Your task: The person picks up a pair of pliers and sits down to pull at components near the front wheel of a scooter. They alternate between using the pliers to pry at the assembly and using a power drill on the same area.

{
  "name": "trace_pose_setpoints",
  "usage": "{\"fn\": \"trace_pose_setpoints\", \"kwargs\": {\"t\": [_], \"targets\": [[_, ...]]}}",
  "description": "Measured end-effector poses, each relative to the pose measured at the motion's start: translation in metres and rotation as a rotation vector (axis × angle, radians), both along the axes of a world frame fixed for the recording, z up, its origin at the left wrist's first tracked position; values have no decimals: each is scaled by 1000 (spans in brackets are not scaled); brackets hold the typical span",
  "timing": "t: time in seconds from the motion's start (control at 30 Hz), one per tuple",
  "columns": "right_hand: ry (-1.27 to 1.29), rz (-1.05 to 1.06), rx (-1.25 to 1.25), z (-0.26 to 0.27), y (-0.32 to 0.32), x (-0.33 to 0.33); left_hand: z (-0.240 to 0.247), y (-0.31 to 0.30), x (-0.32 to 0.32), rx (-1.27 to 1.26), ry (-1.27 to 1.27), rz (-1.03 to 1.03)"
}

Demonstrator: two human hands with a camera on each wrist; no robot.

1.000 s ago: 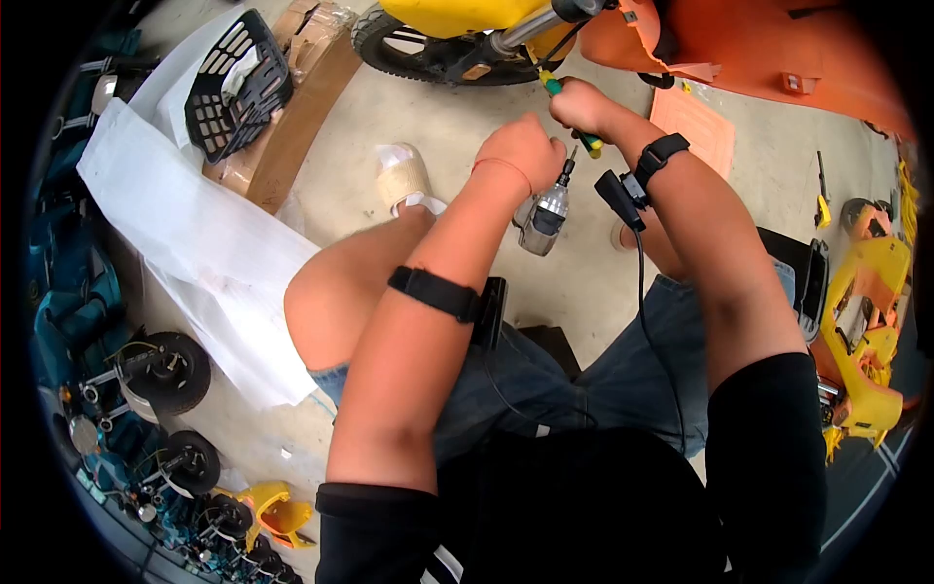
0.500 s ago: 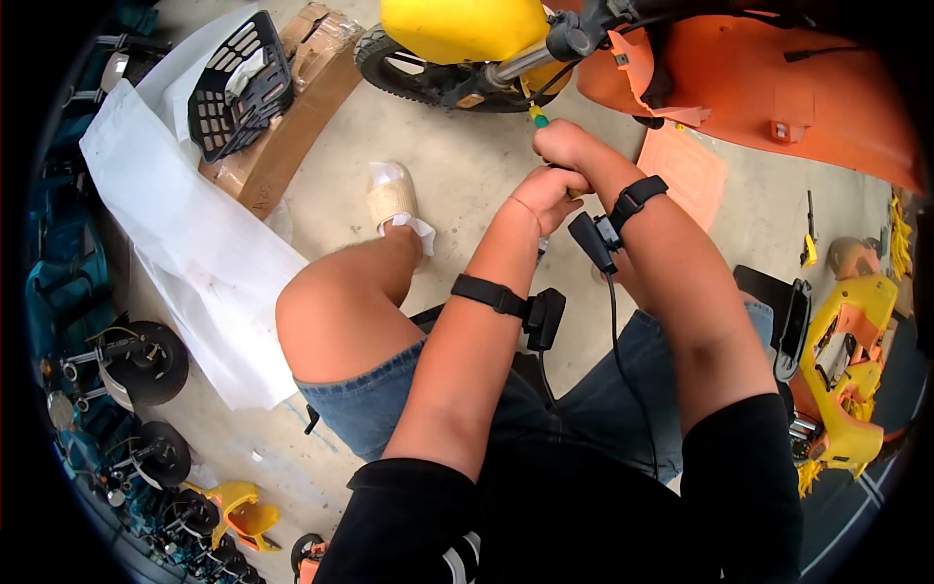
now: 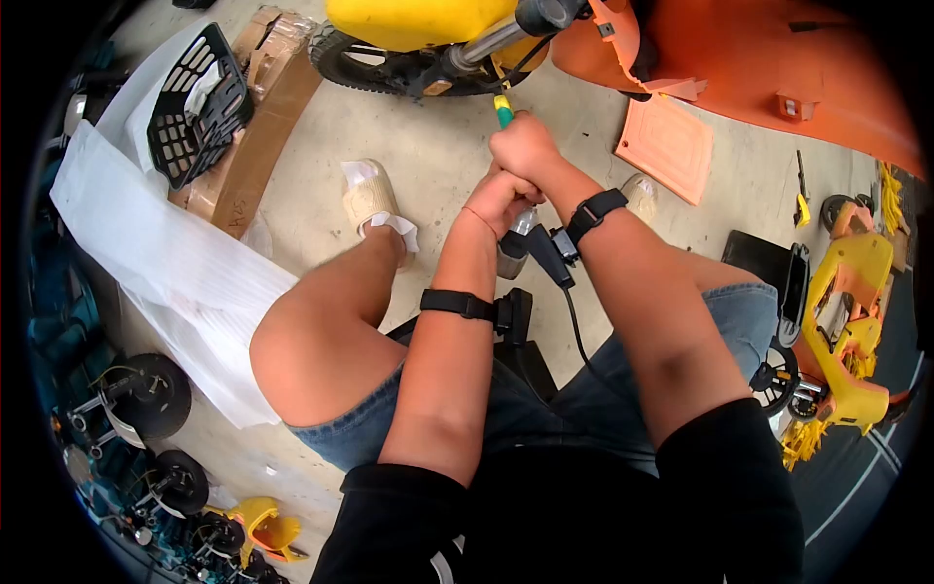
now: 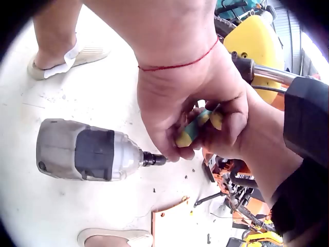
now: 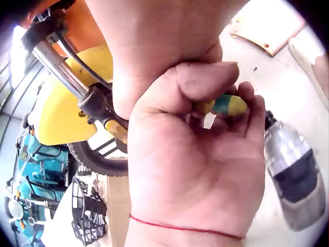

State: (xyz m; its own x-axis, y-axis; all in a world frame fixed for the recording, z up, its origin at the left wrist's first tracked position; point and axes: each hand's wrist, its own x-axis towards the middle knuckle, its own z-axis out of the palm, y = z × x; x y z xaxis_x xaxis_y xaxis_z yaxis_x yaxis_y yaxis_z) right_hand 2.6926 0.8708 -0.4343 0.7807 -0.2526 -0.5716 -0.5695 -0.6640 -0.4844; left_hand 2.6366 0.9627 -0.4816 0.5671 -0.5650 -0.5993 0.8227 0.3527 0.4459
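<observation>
The pliers (image 3: 504,117) have green-and-yellow handles. Their front end points at the yellow scooter's front wheel, and the metal head is not clearly visible. My right hand (image 3: 525,146) grips the handles near the front. Just behind it, my left hand (image 3: 498,198), with a red string at the wrist, curls round the rear of the handles. In the right wrist view, a handle end (image 5: 231,105) shows between the left thumb and fingers. Below the hands, a grey cordless impact driver (image 4: 82,150) stands on the floor, its bit pointing toward the left fingers.
The yellow scooter's wheel (image 3: 355,63) and fork (image 3: 486,46) are ahead. An orange body panel (image 3: 778,58) is at upper right, above a pale orange plate (image 3: 666,146). A black basket (image 3: 195,112), cardboard (image 3: 253,146) and white foam sheet (image 3: 165,253) lie to the left.
My left hand has moved right, from near the driver to the rear of the pliers' handles, behind the right hand. Both hands have shifted left in view and the right hand slightly lower.
</observation>
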Motion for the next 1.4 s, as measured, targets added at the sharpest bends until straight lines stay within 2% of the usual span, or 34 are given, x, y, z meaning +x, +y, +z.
{"fn": "trace_pose_setpoints", "kwargs": {"t": [0.1, 0.17, 0.23, 0.37, 0.43, 0.47, 0.57, 0.6, 0.67, 0.7, 0.73, 0.77, 0.8, 0.83, 0.9, 0.97, 1.0, 1.17, 1.3, 1.33, 1.4], "targets": [[-89, -92, 103, -15, 8, -5, -3, 12, 3, 35, -76, -25], [-150, -126, 158, -26, 11, -7, 0, 17, 4, 160, -89, -51], [-186, -222, 379, -42, 19, -10, 10, 23, 7, 259, -102, -64], [-161, -403, 780, -32, 28, -15, 26, 31, 14, 693, -238, -154], [-220, -517, 1001, -44, 42, -14, 32, 38, 18, 833, -333, -141], [-247, -575, 1113, -50, 48, -13, 35, 42, 20, 1000, -432, -208], [-163, -740, 1728, -40, 59, -13, 70, 47, 25, 1476, -684, -396], [-215, -725, 1929, -52, 66, -9, 92, 37, 23, 1620, -729, -431], [-207, -718, 2031, -43, 70, -11, 123, 22, 17, 1903, -811, -497], [-209, -715, 2076, -38, 68, -13, 112, 25, 14, 1852, -823, -472], [-183, -668, 2072, -42, 62, -15, 90, 30, 12, 1800, -837, -442], [-133, -655, 1967, -42, 53, -15, 78, 31, 14, 1746, -854, -414], [-86, -646, 1858, -42, 42, -17, 80, 27, 17, 1582, -661, -487], [-44, -635, 1747, -41, 32, -17, 69, 26, 17, 1392, -645, -395], [-45, -507, 1334, -38, 16, -18, 26, 28, 9, 1010, -585, -226], [-2, -339, 996, -23, -2, -10, 23, 19, 13, 775, -351, -246], [55, -168, 781, -13, -10, -2, 37, 12, 14, 657, -262, -229], [103, -85, 626, 1, -22, 8, 58, -4, 14, 265, -11, -155], [217, 92, 497, 38, -31, 27, 89, 4, 21, 202, 65, -183], [250, 130, 474, 44, -34, 33, 85, 8, 27, 117, 44, -199], [277, 203, 395, 59, -34, 39, 93, 6, 36, 166, 12, -199]]}}
